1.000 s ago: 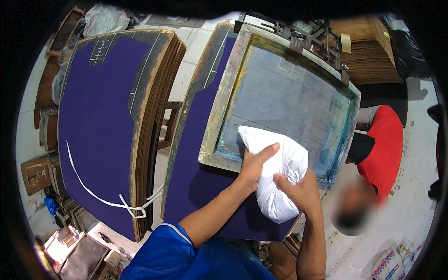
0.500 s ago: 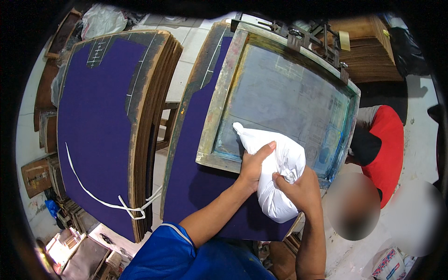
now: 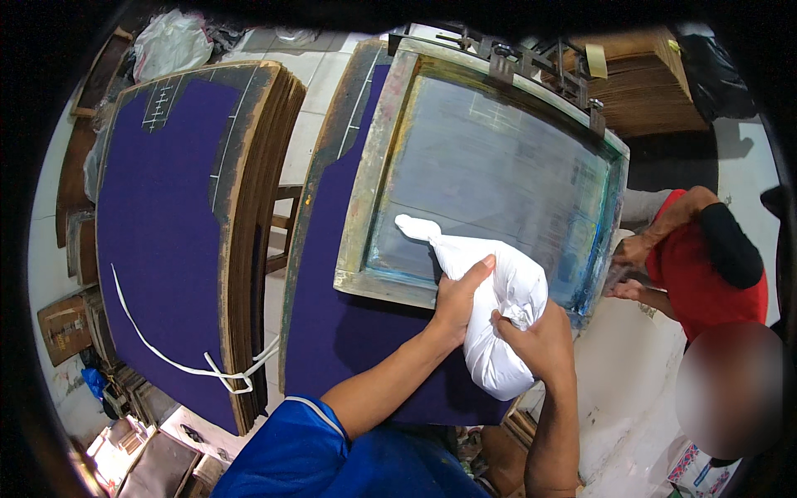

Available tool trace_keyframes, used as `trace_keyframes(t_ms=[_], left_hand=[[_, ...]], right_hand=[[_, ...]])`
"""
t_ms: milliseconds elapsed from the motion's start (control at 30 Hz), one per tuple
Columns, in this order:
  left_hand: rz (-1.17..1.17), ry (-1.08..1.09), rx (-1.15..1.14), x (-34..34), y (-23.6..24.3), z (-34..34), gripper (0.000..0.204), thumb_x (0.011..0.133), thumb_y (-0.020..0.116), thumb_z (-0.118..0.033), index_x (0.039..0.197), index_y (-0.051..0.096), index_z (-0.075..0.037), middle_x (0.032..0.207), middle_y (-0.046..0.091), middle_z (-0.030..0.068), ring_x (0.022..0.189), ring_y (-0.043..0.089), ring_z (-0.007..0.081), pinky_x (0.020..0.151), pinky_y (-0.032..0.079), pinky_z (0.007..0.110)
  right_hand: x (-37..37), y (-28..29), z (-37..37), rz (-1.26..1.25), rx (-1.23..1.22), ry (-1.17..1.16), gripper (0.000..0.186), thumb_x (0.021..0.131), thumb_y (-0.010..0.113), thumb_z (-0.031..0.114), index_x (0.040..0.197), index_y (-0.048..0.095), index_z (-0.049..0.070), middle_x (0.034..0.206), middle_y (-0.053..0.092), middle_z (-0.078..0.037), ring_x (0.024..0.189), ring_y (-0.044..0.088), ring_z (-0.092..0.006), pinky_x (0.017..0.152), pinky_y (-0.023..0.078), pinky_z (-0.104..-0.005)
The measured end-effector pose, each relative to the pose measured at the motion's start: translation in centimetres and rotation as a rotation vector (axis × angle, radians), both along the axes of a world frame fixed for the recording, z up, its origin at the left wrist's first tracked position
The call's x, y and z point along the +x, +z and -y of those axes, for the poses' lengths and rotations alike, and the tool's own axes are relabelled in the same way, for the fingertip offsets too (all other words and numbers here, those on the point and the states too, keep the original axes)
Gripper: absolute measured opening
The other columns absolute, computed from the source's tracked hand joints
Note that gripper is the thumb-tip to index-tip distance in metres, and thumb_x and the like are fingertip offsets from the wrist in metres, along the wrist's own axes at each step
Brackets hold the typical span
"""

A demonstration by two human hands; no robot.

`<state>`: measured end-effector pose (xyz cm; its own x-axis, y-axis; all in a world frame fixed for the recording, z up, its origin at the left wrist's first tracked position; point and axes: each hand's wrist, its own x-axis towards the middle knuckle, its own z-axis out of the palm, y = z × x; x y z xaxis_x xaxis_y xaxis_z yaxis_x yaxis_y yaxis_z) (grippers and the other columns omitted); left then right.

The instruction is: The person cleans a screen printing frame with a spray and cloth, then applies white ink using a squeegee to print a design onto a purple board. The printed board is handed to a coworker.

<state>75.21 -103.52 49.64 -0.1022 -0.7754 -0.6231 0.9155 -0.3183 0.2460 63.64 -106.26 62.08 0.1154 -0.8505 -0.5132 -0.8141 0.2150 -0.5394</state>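
A plump white plastic bag (image 3: 508, 278) is gripped at the lower edge of a wooden screen frame (image 3: 357, 207). My left hand (image 3: 457, 299) wraps round its left side, thumb on top. My right hand (image 3: 535, 340) grips the creased right part, thumb pressed into the folds. From the bag's narrow tip, a white blob of what looks like thick paste (image 3: 415, 227) lies on the grey mesh (image 3: 498, 158). The frame is held in metal clamps (image 3: 502, 66) along its top, over a board covered in purple fabric (image 3: 320, 332).
A stack of purple-topped boards (image 3: 158, 266) with white tape (image 3: 207, 365) stands left. A co-worker in red (image 3: 714, 290) bends at the right. More boards (image 3: 643, 100) are piled behind, and cardboard (image 3: 62, 328) lies at the left edge.
The white blob at the bag's tip has grown longer on the mesh. The frame appears slightly farther left in view. The co-worker has moved right, and their arms now show.
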Motion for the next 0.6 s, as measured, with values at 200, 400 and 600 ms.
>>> trace_keyframes(t_ms=[200, 400, 600], left_hand=[[0.008, -0.033, 0.020, -2.2, 0.0, 0.1, 0.031, 0.100, 0.071, -0.019, 0.124, 0.063, -0.001, 0.111, 0.069, 0.0072, 0.100, 0.068, 0.0162, 0.088, 0.056, 0.033], [0.029, -0.091, 0.037, -4.7, -0.2, -0.1, 0.031, 0.099, 0.072, -0.020, 0.123, 0.065, -0.001, 0.111, 0.070, 0.0062, 0.099, 0.068, 0.0152, 0.087, 0.055, 0.032], [0.024, -0.148, 0.068, -7.1, 0.0, 0.0, 0.030, 0.100, 0.073, -0.020, 0.123, 0.066, -0.002, 0.111, 0.071, 0.0053, 0.099, 0.068, 0.0144, 0.087, 0.055, 0.031]], right_hand=[[-2.5, -0.1, -0.8, -0.008, 0.001, -0.039, 0.044, 0.075, 0.082, 0.029, 0.105, 0.074, -0.002, 0.091, 0.076, -0.025, 0.090, 0.074, -0.0431, 0.079, 0.057, -0.0470], [-4.9, -0.1, -1.6, -0.029, -0.006, -0.105, 0.046, 0.075, 0.082, 0.028, 0.108, 0.073, -0.002, 0.091, 0.076, -0.024, 0.090, 0.075, -0.0428, 0.079, 0.057, -0.0473], [-7.2, 0.0, -2.1, -0.026, -0.001, -0.157, 0.044, 0.074, 0.082, 0.028, 0.106, 0.074, -0.002, 0.092, 0.076, -0.024, 0.090, 0.074, -0.0433, 0.079, 0.058, -0.0477]])
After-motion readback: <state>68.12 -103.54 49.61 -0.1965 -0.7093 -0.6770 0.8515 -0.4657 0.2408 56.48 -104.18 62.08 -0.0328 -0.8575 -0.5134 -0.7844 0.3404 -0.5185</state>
